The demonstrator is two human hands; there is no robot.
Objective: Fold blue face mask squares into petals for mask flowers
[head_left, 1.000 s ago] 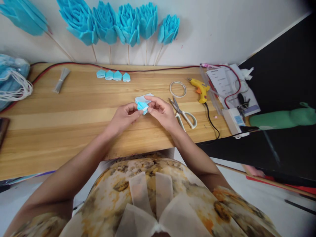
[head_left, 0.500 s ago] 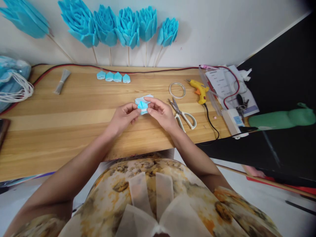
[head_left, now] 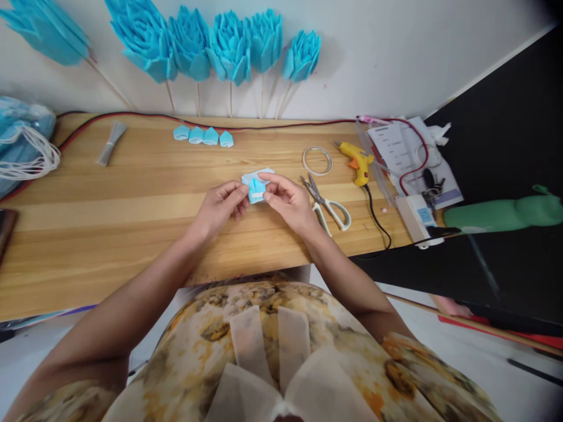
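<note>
Wood-grained tabletop abuts a white wall. Toward the left, four folded blue pieces lie in a row. Centrally, the left hand pinches the left edge of a small blue piece, the right hand clamped on its right edge. Farther right lie a tape roll, scissors and a yellow glue gun.

The piece, blue and folded, white strip across it, is held left of the scissors.
</note>
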